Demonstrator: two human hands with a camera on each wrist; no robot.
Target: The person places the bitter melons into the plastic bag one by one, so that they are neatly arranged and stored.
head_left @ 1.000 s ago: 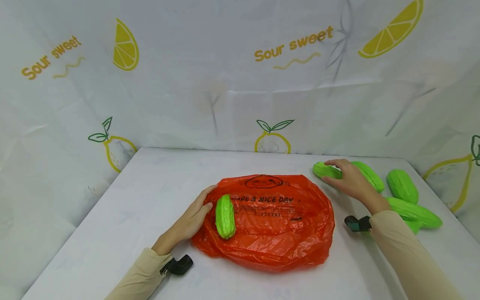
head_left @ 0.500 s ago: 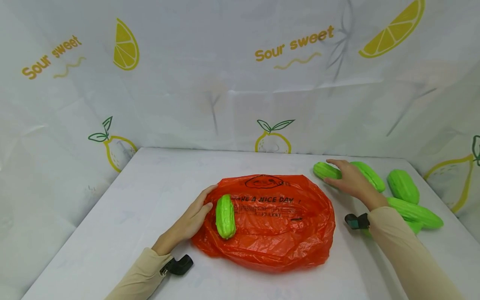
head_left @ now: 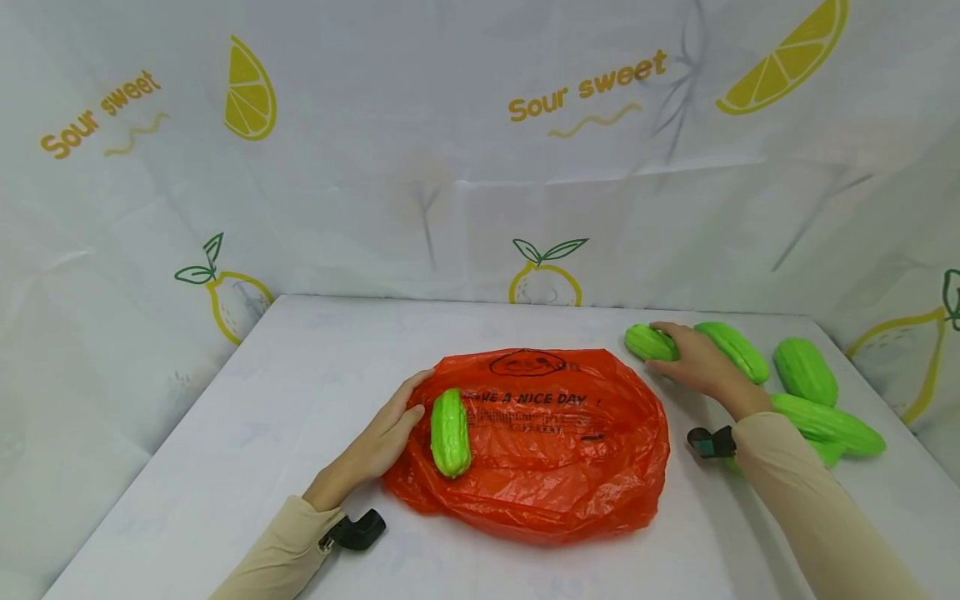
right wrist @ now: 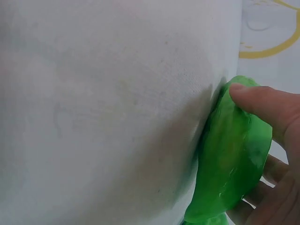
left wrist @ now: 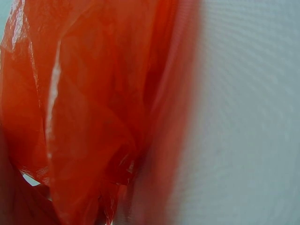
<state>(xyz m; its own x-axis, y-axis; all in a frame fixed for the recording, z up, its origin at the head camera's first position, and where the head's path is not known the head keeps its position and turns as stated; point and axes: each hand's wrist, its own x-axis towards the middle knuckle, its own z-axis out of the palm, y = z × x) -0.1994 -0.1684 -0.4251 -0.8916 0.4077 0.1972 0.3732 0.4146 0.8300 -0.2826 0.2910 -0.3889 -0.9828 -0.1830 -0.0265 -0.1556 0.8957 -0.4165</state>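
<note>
Bright green, ribbed and shiny, a bitter melon [head_left: 643, 340] lies at the back right of the table. My right hand [head_left: 697, 358] grips it, thumb on one side and fingers round the other; the right wrist view shows the thumb [right wrist: 253, 98] on the melon [right wrist: 229, 159]. A red plastic bag [head_left: 540, 467] lies spread in the middle. My left hand [head_left: 382, 437] holds its left edge, with fingertips partly hidden by the film. In the left wrist view the bag [left wrist: 89, 103] covers most of that hand. Another bitter melon [head_left: 451, 433] lies on the bag's left part.
More green melons rest at the right: one behind my right hand [head_left: 735, 350], one near the right edge [head_left: 806, 372], and some partly under my right forearm [head_left: 832, 425]. A printed white sheet [head_left: 465, 167] hangs behind the white table [head_left: 300, 375].
My right hand has moved slightly left and lowered, and its thumb and fingers have come round the far melon. The left hand, bag and other melons have stayed in place.
</note>
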